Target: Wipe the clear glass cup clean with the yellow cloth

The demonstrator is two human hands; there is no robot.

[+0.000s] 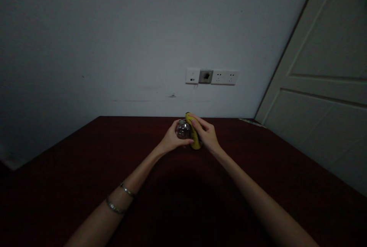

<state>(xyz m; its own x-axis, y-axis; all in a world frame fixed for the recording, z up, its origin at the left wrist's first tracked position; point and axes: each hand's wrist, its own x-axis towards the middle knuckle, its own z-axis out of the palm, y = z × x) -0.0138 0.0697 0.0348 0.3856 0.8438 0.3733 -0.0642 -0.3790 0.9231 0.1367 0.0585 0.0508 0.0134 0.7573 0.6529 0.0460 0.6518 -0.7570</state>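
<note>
Vessel [183,130], clear, shiny, rounded, is clasped by left fingers [185,142]; right fingers [197,126] pinch yellow cloth [195,139].

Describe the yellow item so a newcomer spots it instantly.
Find the dark red table. Over it, the left hand holds a clear round vessel; the right hand holds the yellow item right beside it. Its yellow colour sets it apart from the see-through vessel.

The person's left forearm [143,172] slants in from the lower left and the right forearm [258,195] from the lower right, converging ahead. The left hand [169,140] curves in a grip, thumb pointing rightward; the right hand [209,136] pinches with bent fingers, close beside it.
</note>
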